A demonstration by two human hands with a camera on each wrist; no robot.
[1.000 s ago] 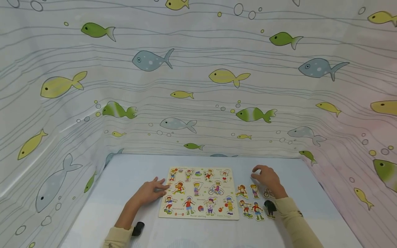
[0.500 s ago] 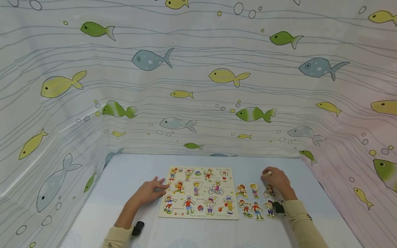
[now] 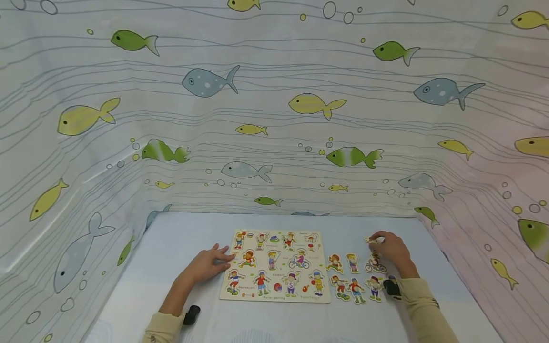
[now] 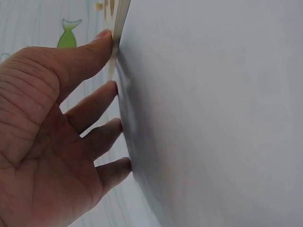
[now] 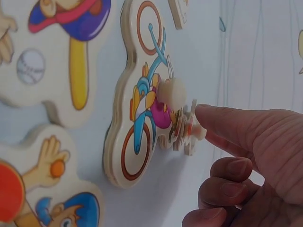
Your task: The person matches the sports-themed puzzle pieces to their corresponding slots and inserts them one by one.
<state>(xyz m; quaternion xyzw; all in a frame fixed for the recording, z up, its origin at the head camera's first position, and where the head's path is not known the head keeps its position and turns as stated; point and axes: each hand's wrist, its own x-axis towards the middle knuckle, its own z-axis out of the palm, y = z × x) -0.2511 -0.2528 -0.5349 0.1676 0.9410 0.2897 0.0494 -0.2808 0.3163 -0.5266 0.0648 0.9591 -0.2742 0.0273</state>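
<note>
A wooden puzzle board (image 3: 283, 281) printed with children playing sports lies flat on the table. My left hand (image 3: 210, 264) rests at its left edge, fingers spread and relaxed; in the left wrist view the thumb (image 4: 90, 59) touches the board's edge. Beyond the loose pieces, my right hand (image 3: 392, 250) pinches a small wooden puzzle piece (image 5: 185, 130) by its knob, low over the table. That piece is seen edge-on, so most of its picture is hidden. Right below the hand lies a bicycle-rider puzzle piece (image 5: 142, 99) with a round knob.
Several loose puzzle pieces (image 3: 356, 290) lie in two rows right of the board, among them a batter piece (image 3: 374, 288) and a golfer piece (image 3: 352, 263). A fish-patterned cloth wall (image 3: 274, 143) surrounds the table (image 3: 180, 233) at the back and sides.
My right hand has moved right, away from the board, and now sits above the bicycle piece with a puzzle piece in its fingertips. The left hand stays put.
</note>
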